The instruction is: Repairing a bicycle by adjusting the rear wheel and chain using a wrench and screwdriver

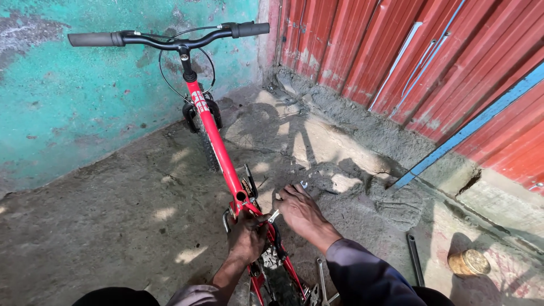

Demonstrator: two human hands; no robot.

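Note:
A red bicycle [218,153] stands upright on the concrete floor, its black handlebar [170,38] toward the turquoise wall. My left hand [246,238] grips the red frame just behind the open seat tube [241,196]. My right hand [300,209] holds a small metal wrench [274,215] whose end sits against the frame joint beside my left hand. The rear tyre [277,280] runs down between my arms. The saddle is not in view.
A silver spanner [322,280] lies on the floor by my right sleeve. A dark metal bar [415,260] and a round brass-coloured tin [469,262] lie to the right. A red corrugated metal wall [430,62] and a blue strip border the right side.

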